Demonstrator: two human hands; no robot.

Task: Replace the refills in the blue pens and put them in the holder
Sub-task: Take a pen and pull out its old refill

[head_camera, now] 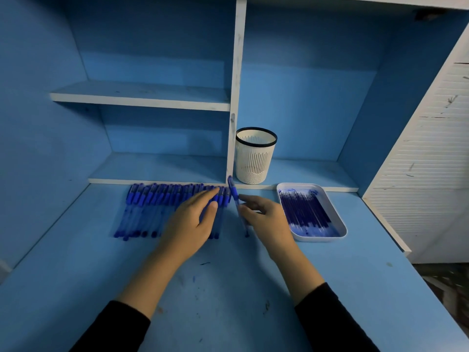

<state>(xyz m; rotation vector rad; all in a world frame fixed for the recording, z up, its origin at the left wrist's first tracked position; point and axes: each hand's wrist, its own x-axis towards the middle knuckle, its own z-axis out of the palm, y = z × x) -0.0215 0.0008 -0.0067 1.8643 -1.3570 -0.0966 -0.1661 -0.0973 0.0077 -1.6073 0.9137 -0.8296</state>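
Blue pen (234,193) pinched in right hand (266,217), cap toward 12 o'clock; left hand (193,222) rests flat on pen row (152,199) at 9 o'clock.

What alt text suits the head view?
The person's right hand pinches one blue plastic pen, tilted, while the left hand lies flat on a row of blue pens on a blue desk. A white slotted plastic holder stands behind; a white rectangular tray holds blue refills.
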